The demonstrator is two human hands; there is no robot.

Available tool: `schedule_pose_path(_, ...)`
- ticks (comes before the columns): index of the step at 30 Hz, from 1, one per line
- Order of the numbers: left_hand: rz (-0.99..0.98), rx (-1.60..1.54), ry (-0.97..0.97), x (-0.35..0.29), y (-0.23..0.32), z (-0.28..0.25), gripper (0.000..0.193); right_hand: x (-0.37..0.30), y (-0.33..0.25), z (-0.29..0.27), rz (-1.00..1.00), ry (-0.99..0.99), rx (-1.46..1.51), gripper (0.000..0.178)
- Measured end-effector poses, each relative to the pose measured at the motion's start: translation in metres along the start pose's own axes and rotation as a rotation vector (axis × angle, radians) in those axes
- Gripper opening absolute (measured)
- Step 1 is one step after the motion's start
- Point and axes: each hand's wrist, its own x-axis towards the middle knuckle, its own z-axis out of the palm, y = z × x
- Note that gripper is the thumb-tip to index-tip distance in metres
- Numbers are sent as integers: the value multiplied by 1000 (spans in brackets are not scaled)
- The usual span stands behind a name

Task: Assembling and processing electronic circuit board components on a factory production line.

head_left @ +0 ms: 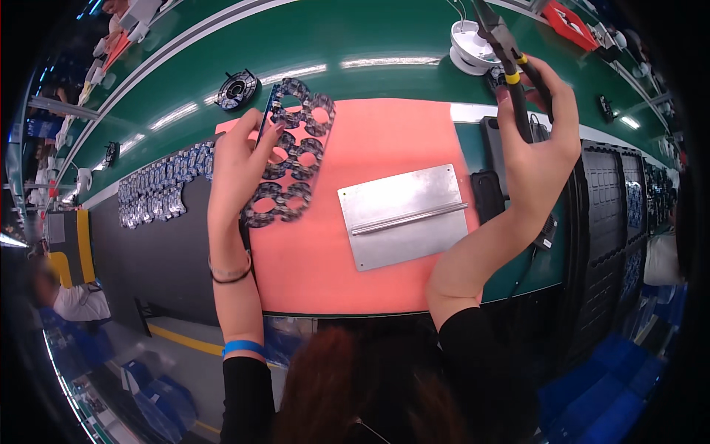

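My left hand (238, 159) is closed, thumb against fingers, at the left edge of a panel of ring-shaped circuit boards (316, 144). A thin blue-edged strip stands up beside the fingertips. The panel is slightly blurred and hangs over or rests on a pink mat (384, 140); I cannot tell which. Raised at the right, my right hand (543, 126) grips pliers (510, 63) by their black handles with yellow bands, jaws pointing up and away. Between my arms, a silver metal plate (399, 240) with a raised rail lies on the mat, touched by neither hand.
Rows of small circuit boards (159, 189) sit on a dark surface at the left. A black round object (237, 90) and a white round device (470, 48) stand on the green bench beyond the mat. Black trays (606, 192) flank the right side. Another person (78, 302) is at far left.
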Motion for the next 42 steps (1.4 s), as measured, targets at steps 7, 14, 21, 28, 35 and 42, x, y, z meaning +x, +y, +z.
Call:
schedule_pose_path(7, 492, 189, 77, -55, 55, -14, 19, -3, 11, -7, -40, 55, 27, 46)
schedule_pose_path(14, 611, 139, 76, -66, 65, 4, 23, -7, 7, -15, -30, 37, 0, 35)
schedule_pose_path(21, 656, 163, 43, -64, 68, 18, 24, -12, 23, -21, 38, 80, 22, 35)
schedule_pose_path(28, 727, 307, 56, -69, 80, 29, 26, -11, 21, -17, -14, 34, 12, 35)
schedule_pose_path(35, 809, 648, -39, -64, 116, 73, 29, -11, 15, -16, 14, 26, -4, 38)
schedule_pose_path(42, 804, 618, -5, -33, 121, 114, 17, -13, 26, -21, 70, 120, 182, 36)
